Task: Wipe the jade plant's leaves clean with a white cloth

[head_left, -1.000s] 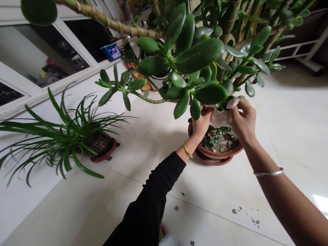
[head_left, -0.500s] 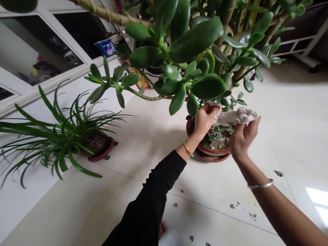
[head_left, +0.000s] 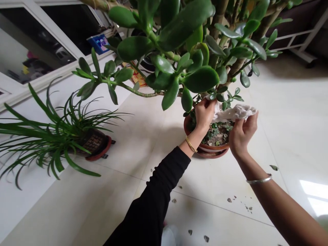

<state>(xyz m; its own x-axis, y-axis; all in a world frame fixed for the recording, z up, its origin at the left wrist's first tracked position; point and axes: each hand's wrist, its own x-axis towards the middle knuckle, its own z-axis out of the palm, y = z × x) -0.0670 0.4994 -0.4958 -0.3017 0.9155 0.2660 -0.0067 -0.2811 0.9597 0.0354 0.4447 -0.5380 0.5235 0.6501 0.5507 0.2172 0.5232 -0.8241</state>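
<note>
A large jade plant (head_left: 179, 51) with thick glossy leaves grows from a terracotta pot (head_left: 202, 147) on the tiled floor. My left hand (head_left: 204, 114), in a black sleeve with a gold bangle, is closed on one end of a crumpled white cloth (head_left: 235, 112) just above the pot's soil. My right hand (head_left: 241, 135), bare-armed with a silver bangle, grips the cloth's other end, so the cloth stretches between both hands under the lower leaves.
A grassy long-leaved plant (head_left: 51, 136) in a dark pot on a red saucer stands to the left. Leaf bits (head_left: 230, 200) lie scattered on the white tiles. White window frames run along the left; a white rack (head_left: 302, 44) stands at the back right.
One second ago both hands bunched the cloth close together at the trunk. My right hand has since pulled its end out to the right, stretching the cloth; the view dipped slightly.
</note>
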